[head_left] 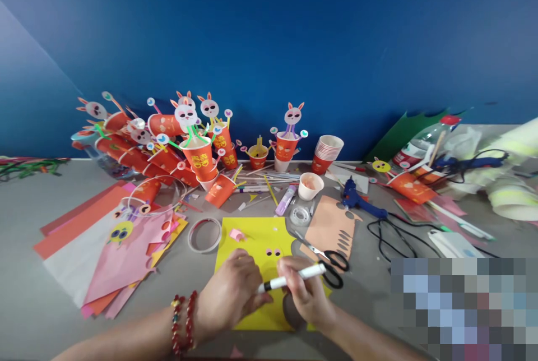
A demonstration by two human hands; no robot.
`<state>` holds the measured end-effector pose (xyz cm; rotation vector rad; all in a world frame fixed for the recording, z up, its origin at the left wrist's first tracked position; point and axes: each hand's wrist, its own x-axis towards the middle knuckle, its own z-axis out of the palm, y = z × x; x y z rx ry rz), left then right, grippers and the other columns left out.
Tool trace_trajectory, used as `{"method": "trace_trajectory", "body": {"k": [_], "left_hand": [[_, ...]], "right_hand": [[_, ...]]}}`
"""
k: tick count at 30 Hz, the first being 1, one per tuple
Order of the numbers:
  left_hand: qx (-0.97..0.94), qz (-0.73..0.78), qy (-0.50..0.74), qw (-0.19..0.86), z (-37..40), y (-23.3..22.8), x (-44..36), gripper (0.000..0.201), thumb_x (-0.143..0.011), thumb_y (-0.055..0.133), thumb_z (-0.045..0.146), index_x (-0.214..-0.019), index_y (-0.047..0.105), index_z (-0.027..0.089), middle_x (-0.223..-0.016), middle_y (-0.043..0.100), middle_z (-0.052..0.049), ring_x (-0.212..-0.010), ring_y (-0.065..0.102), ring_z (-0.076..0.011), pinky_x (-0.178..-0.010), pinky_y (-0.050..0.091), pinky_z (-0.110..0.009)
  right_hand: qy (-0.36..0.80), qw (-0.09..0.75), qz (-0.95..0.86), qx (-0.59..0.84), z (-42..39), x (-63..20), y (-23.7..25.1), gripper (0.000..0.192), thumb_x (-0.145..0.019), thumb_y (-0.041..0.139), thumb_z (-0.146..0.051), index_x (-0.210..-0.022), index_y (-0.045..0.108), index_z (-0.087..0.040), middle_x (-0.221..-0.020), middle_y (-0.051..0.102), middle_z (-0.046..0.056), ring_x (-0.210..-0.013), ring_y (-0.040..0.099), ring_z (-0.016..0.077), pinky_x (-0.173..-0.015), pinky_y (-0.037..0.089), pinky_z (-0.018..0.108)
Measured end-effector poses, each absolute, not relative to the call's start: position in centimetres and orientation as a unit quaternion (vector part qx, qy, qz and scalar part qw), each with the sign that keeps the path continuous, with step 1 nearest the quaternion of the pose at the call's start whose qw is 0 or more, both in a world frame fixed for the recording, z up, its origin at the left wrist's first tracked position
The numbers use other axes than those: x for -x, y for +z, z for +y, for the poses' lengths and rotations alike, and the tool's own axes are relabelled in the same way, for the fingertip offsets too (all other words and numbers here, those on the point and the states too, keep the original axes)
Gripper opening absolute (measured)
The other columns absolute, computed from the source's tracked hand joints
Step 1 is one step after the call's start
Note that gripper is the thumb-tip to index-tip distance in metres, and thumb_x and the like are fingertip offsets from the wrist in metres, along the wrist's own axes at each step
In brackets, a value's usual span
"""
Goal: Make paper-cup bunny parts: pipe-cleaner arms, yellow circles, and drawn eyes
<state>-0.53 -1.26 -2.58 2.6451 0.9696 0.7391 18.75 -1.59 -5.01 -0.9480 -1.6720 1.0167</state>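
A white marker pen (pixel 296 278) with a black band is in my right hand (pixel 305 296), its fingers closed round the barrel. The pen's black end points left and meets the fingers of my left hand (pixel 233 288). That hand is closed; what it holds, if anything, is hidden. Both hands are over a yellow sheet (pixel 252 229) with cut-out edges. Just beyond my fingers, two small pink eye pieces with dark centres (pixel 273 252) lie on the yellow. A small pink paper piece (pixel 237 235) sits near the sheet's upper left.
Scissors (pixel 328 257) lie right of the sheet, over peach paper (pixel 330 218). A blue glue gun (pixel 357 198) trails a black cable. Rolls of tape (pixel 204 236), coloured paper (pixel 79 237), a white cup (pixel 311 186) and red cups with rabbit figures (pixel 199 156) surround the work area.
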Motion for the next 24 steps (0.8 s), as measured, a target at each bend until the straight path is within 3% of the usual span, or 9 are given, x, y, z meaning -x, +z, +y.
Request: {"method": "trace_trajectory", "body": {"k": [3,5,6,8,10,13,16,20,24], "left_hand": [[-0.900,0.370,0.226,0.047,1.9,-1.1,1.3,0.041,-0.100,0.042,0.045,-0.072,0.056,0.018,-0.070,0.059,-0.004,-0.068,0.052,-0.0195,-0.071,0.040,-0.035],[-0.885,0.420,0.198,-0.031,4.2,-0.4,2.3,0.035,-0.099,0.048,0.040,-0.074,0.058,0.017,-0.073,0.061,-0.005,-0.074,0.056,-0.0222,-0.076,0.043,-0.038],[-0.879,0.436,0.178,-0.072,5.2,-0.3,2.7,0.031,-0.099,0.049,0.036,-0.078,0.061,0.017,-0.078,0.064,-0.007,-0.080,0.057,-0.0241,-0.081,0.043,-0.041],[-0.866,0.455,0.148,-0.143,6.7,-0.4,3.5,0.026,-0.098,0.051,0.031,-0.080,0.062,0.017,-0.082,0.065,-0.008,-0.087,0.059,-0.0264,-0.095,0.040,-0.049],[-0.859,0.459,0.131,-0.184,7.4,-0.9,3.8,0.021,-0.097,0.052,0.027,-0.082,0.063,0.018,-0.086,0.065,-0.008,-0.095,0.059,-0.0278,-0.104,0.034,-0.053],[-0.846,0.473,0.129,-0.209,7.9,-1.8,3.5,0.015,-0.095,0.053,0.022,-0.085,0.064,0.018,-0.094,0.066,-0.010,-0.105,0.057,-0.0299,-0.110,0.030,-0.055],[-0.836,0.487,0.134,-0.212,8.4,-2.2,3.0,0.013,-0.092,0.052,0.018,-0.093,0.066,0.017,-0.107,0.066,-0.014,-0.114,0.055,-0.0327,-0.110,0.030,-0.056],[-0.841,0.482,0.134,-0.207,8.5,-2.4,3.1,0.026,-0.091,0.050,0.014,-0.113,0.064,0.015,-0.132,0.059,-0.018,-0.128,0.047,-0.0340,-0.112,0.028,-0.055],[-0.840,0.482,0.154,-0.194,7.5,-2.2,3.7,0.031,-0.094,0.049,0.017,-0.122,0.061,0.017,-0.140,0.056,-0.015,-0.133,0.045,-0.0322,-0.116,0.023,-0.056]], "right_hand": [[0.423,0.461,-0.680,0.382,1.2,-20.5,-3.2,0.054,-0.099,0.033,-0.061,-0.067,0.054,-0.022,-0.051,0.047,-0.001,-0.044,0.042,0.0143,-0.045,0.034,0.028],[0.386,0.471,-0.659,0.441,3.4,-22.7,-2.2,0.054,-0.101,0.026,-0.058,-0.080,0.059,-0.022,-0.053,0.053,0.000,-0.046,0.047,0.0156,-0.048,0.037,0.028],[0.335,0.464,-0.658,0.490,4.5,-24.0,-1.9,0.047,-0.102,0.032,-0.054,-0.084,0.060,-0.022,-0.057,0.056,0.000,-0.051,0.052,0.0164,-0.051,0.039,0.027],[0.210,0.372,-0.693,0.581,6.5,-26.6,-1.7,0.032,-0.100,0.043,-0.046,-0.089,0.062,-0.023,-0.072,0.066,0.003,-0.066,0.062,0.0191,-0.057,0.041,0.027],[0.123,0.225,-0.712,0.654,8.1,-28.4,-2.0,0.022,-0.098,0.047,-0.036,-0.091,0.063,-0.024,-0.084,0.071,0.003,-0.074,0.066,0.0191,-0.060,0.040,0.026],[0.097,0.161,-0.698,0.691,9.9,-29.2,-2.8,0.018,-0.094,0.051,-0.029,-0.085,0.065,-0.021,-0.085,0.072,0.006,-0.077,0.067,0.0214,-0.059,0.038,0.027],[0.092,0.120,-0.681,0.717,11.3,-28.5,-3.4,0.027,-0.090,0.056,-0.038,-0.076,0.067,-0.019,-0.079,0.072,0.011,-0.075,0.068,0.0259,-0.059,0.039,0.029],[0.106,0.071,-0.656,0.744,12.5,-27.8,-3.6,0.025,-0.083,0.062,-0.039,-0.078,0.072,-0.017,-0.083,0.073,0.014,-0.081,0.069,0.0297,-0.064,0.043,0.030],[0.115,0.064,-0.632,0.764,12.7,-28.5,-3.1,0.030,-0.087,0.055,-0.042,-0.081,0.074,-0.019,-0.087,0.074,0.013,-0.083,0.069,0.0280,-0.065,0.043,0.030]]}}
